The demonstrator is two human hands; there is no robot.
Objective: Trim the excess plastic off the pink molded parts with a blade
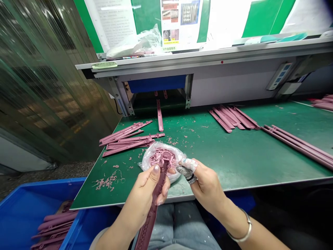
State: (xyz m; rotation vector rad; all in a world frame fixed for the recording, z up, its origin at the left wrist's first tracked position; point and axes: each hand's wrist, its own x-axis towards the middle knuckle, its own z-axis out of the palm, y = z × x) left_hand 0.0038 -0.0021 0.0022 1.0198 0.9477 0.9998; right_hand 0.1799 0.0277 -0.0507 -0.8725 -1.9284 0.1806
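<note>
My left hand (148, 189) pinches the pink strip (147, 231); my right hand (208, 185), taped fingers (187, 166) curled, sits at 3 o'clock from it beside the bag (151, 161), its grip indeterminate.

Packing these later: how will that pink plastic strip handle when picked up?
The pink plastic strip seems stiff, since it sticks out straight from the left hand without sagging. Probably light for its length, being thin plastic. Its flat shape should resist rolling.
</note>
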